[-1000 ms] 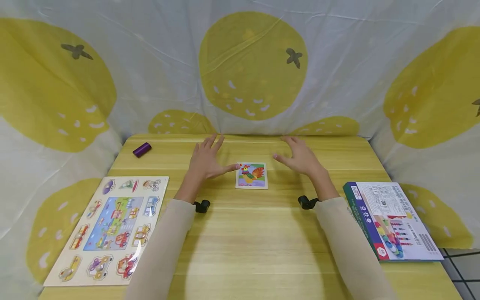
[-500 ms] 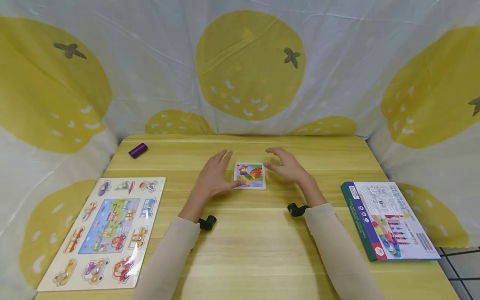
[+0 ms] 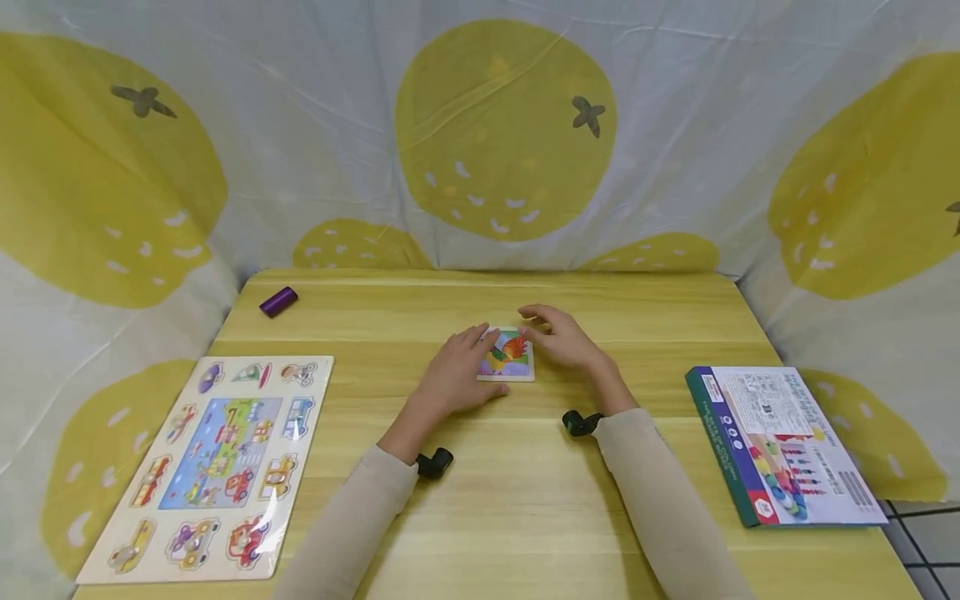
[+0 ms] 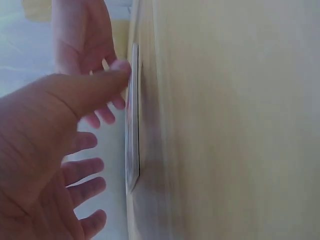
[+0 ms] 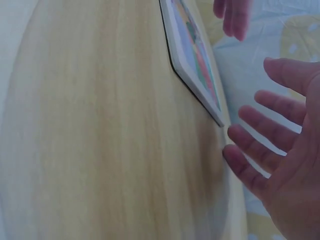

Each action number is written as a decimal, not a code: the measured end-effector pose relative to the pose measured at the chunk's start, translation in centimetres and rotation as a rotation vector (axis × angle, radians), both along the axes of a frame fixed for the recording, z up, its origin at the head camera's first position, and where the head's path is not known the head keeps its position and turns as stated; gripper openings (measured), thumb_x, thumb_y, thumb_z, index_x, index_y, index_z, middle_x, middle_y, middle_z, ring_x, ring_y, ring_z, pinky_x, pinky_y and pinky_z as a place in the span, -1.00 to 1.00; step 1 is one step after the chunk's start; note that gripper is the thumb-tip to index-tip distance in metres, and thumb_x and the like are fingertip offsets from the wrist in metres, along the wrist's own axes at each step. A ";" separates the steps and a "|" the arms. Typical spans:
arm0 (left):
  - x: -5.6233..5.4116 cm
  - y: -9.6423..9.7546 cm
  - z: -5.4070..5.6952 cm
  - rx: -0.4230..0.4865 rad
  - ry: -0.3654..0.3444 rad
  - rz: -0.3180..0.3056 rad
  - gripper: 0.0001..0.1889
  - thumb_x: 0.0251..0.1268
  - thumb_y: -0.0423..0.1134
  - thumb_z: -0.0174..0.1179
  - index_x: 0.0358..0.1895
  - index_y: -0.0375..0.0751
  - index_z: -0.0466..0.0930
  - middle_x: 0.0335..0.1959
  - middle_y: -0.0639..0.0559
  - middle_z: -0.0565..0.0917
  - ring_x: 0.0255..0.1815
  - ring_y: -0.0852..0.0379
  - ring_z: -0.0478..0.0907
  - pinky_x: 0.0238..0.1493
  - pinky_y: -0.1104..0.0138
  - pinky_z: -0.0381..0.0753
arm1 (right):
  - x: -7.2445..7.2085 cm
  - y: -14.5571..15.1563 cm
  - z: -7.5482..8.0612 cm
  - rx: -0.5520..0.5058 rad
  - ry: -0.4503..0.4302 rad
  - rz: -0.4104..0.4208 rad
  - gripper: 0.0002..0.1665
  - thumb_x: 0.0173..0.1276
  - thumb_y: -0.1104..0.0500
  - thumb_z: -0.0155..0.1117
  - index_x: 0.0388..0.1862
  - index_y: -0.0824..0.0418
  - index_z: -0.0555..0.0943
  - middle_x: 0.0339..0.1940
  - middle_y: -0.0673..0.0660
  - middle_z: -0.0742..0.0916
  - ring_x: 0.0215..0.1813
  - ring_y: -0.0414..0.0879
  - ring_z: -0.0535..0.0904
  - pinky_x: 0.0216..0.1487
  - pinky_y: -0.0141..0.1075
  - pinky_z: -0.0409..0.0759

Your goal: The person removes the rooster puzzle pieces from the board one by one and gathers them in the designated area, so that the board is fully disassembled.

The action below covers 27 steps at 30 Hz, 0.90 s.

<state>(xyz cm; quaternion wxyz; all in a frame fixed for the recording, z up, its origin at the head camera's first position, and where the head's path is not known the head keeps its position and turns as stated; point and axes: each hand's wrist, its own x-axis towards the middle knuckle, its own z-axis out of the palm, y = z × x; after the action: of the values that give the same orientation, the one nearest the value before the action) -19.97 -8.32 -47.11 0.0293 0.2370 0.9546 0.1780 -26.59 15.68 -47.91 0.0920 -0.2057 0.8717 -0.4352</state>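
Observation:
A small square rooster picture puzzle (image 3: 513, 354) with a pale frame lies flat on the table, far side of the middle. My left hand (image 3: 459, 375) reaches over its left part, hiding the rooster's head in the head view; the fingers are loosely extended. Just off the right edge is my right hand (image 3: 562, 340), its fingers spread and slightly bent with nothing in them. The left wrist view shows the left thumb (image 4: 102, 87) stretched across in front of the puzzle (image 4: 134, 125). In the right wrist view, the right-hand fingers (image 5: 265, 145) are apart from the puzzle's corner.
On the left lies a wooden vehicle puzzle board (image 3: 161, 573) with knobbed pieces. A purple cylinder (image 3: 279, 302) rests at the back left. To the right is a boxed craft set (image 3: 787, 450). A fruit-print curtain (image 3: 337, 125) borders the table's back and sides.
Both hands have closed in on the rooster puzzle. The left hand came right and nearer, now over its left side; the right hand moved left to its right edge.

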 end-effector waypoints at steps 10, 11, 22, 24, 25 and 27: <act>0.4 2.1 -1.2 -0.119 0.085 -0.113 -0.29 0.49 0.00 0.24 0.62 0.01 0.24 0.62 -0.13 0.26 0.62 -0.14 0.21 0.60 -0.03 0.23 | 0.0 -0.6 -0.3 0.011 -0.029 -0.008 -0.42 0.62 -0.07 0.12 0.47 0.17 0.48 0.38 0.18 0.60 0.31 0.15 0.56 0.37 0.13 0.49; 0.4 2.3 -1.2 -0.124 0.088 -0.120 -0.32 0.51 -0.02 0.22 0.61 0.02 0.25 0.61 -0.13 0.26 0.62 -0.14 0.21 0.60 -0.04 0.24 | -0.1 -0.6 -0.3 0.010 -0.031 -0.006 -0.43 0.62 -0.07 0.12 0.47 0.17 0.48 0.38 0.17 0.61 0.31 0.15 0.56 0.37 0.13 0.49; 0.9 3.4 -1.4 -0.175 0.033 -0.139 -0.50 0.65 -0.05 0.00 0.56 0.09 0.34 0.68 -0.06 0.16 0.65 -0.13 0.17 0.61 -0.09 0.20 | -0.3 -0.8 0.0 0.009 -0.019 0.024 -0.49 0.62 0.03 0.14 0.43 0.20 0.52 0.40 0.17 0.61 0.32 0.15 0.57 0.39 0.11 0.47; 1.2 3.5 -1.3 -0.179 0.021 -0.134 -0.50 0.65 -0.05 -0.02 0.56 0.10 0.34 0.68 -0.06 0.16 0.65 -0.13 0.17 0.60 -0.10 0.20 | -0.3 -0.9 0.0 0.001 -0.018 0.036 -0.50 0.61 0.06 0.15 0.42 0.22 0.52 0.39 0.18 0.61 0.31 0.15 0.58 0.38 0.11 0.48; 1.4 3.5 -1.3 -0.184 0.020 -0.134 -0.51 0.66 -0.05 -0.03 0.56 0.11 0.34 0.67 -0.07 0.17 0.64 -0.13 0.17 0.60 -0.11 0.21 | -0.3 -1.0 0.0 -0.004 -0.018 0.043 -0.51 0.61 0.07 0.16 0.41 0.22 0.53 0.38 0.18 0.62 0.30 0.15 0.58 0.38 0.10 0.49; 1.7 3.6 -1.2 -0.192 0.023 -0.134 -0.52 0.67 -0.08 -0.05 0.55 0.12 0.35 0.67 -0.06 0.19 0.64 -0.13 0.18 0.59 -0.11 0.23 | -0.3 -1.1 -0.1 -0.007 -0.014 0.057 -0.52 0.60 0.10 0.16 0.41 0.22 0.53 0.36 0.18 0.64 0.29 0.14 0.59 0.36 0.08 0.50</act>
<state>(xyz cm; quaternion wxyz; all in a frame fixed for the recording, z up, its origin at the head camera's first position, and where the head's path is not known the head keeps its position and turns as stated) -18.23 -4.76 -48.34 0.0526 0.2982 0.9496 0.0808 -26.88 14.58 -48.00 0.1095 -0.2277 0.8633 -0.4369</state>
